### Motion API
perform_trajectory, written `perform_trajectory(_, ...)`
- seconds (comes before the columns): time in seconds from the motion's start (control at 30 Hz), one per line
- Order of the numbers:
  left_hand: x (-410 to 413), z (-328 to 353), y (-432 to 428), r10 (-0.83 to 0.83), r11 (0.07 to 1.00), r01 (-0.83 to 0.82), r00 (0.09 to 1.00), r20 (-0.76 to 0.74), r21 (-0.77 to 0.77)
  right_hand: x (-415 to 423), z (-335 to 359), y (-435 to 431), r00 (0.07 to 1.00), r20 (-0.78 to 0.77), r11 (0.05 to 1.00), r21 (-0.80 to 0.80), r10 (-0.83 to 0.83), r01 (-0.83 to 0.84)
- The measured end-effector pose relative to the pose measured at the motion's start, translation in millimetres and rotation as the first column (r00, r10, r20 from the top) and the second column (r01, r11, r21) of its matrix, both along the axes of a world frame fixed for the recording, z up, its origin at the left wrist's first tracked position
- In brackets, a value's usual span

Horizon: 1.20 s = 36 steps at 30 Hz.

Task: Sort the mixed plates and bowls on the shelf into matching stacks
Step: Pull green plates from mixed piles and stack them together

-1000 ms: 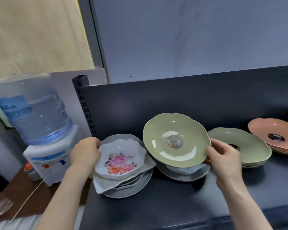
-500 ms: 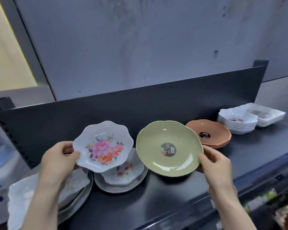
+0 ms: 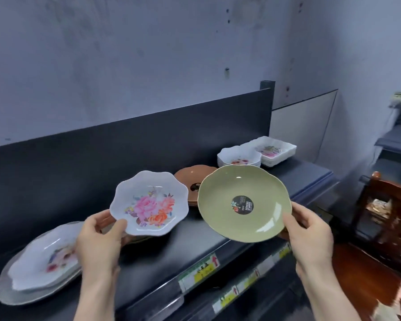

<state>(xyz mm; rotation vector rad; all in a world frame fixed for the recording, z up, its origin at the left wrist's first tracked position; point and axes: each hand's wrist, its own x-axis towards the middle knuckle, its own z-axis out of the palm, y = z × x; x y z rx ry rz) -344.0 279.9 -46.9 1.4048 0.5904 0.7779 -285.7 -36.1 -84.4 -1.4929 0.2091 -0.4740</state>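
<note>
- Two dishes are held above the shelf (image 3: 195,242).
- Left hand (image 3: 97,237) pinches the floral bowl (image 3: 148,205).
- Right hand (image 3: 310,230) grips the green plate (image 3: 243,202).

**Floral bowl** (image 3: 148,206): white, scalloped rim, pink and orange flowers; held aloft at frame centre, tilted toward the camera. **Green plate** (image 3: 243,202): scalloped, dark round sticker at its middle; held aloft just right of the bowl, also tilted. On the shelf (image 3: 195,239): brown plates (image 3: 190,179) stacked behind both; white bowls (image 3: 239,156) and square dishes (image 3: 276,148) stacked at upper right; floral dish (image 3: 46,258) on grey plate (image 3: 12,295) at lower left.
</note>
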Motion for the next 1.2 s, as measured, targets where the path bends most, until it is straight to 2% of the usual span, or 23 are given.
perform_trajectory(0.23, 39.7, -8.0, -81.6, -0.075, 0.997, 0.075, 0.997, -0.002, -0.023, 16.1, 2.4, -74.8, 0.994, -0.016, 0.994, -0.01, -0.108, 0.108)
perform_trajectory(0.63, 136.8, -1.2, -140.7, -0.169, 0.983, 0.172, 0.984, 0.048, -0.059, 73.8, 2.3, -125.4, 0.975, -0.024, 0.975, 0.003, -0.221, 0.222)
perform_trajectory(0.83, 187.0, 0.8, -133.1, -0.106, 0.988, 0.114, 0.991, 0.078, -0.103, 140.6, 28.8, -119.4, 0.98, 0.068, 0.983, 0.006, -0.186, 0.186)
perform_trajectory(1.03, 225.7, 6.4, -121.5, -0.076, 0.996, 0.079, 0.993, 0.094, -0.038, 192.0, 27.5, -106.1, 0.98, 0.083, 0.981, 0.085, -0.181, 0.174)
perform_trajectory(1.2, 244.4, -3.6, -118.4, -0.058, 0.998, 0.057, 0.998, 0.023, 0.011, 226.7, 25.3, -95.2, 0.989, 0.069, 0.983, 0.138, -0.128, 0.118)
